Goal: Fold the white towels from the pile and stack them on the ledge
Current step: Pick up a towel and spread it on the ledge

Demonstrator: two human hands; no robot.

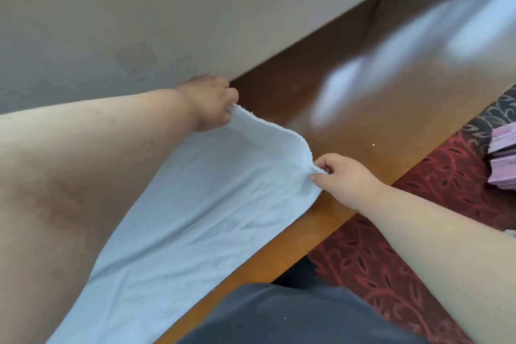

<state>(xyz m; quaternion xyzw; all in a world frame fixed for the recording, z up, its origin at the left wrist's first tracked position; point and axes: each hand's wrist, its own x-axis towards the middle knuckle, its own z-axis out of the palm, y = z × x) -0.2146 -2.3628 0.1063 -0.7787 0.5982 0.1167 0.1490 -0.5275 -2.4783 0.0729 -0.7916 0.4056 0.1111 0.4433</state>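
Left hand (208, 102): grip pinched tight on the far corner of the towel (195, 204), fingers curled under so the tips don't show. Right hand (339, 176): thumb and forefinger pinching the near corner of the same short edge, other fingers curled in.

Towel is white (reads pale blue in this light), one only, lying lengthwise on the wooden ledge (349, 109) along the wall (139, 22). The edge between the two hands is lifted slightly and sags in the middle; the rest lies flat with light creases. Near end is cut off at the bottom of the view, left side hidden under the forearm.

Count: two hands, one towel.

Upper right is motion-blurred, whitish shapes there, can't tell what. Red patterned carpet (418, 232) below the ledge. Pink stack (504, 159) at right edge, cut off, can't identify.
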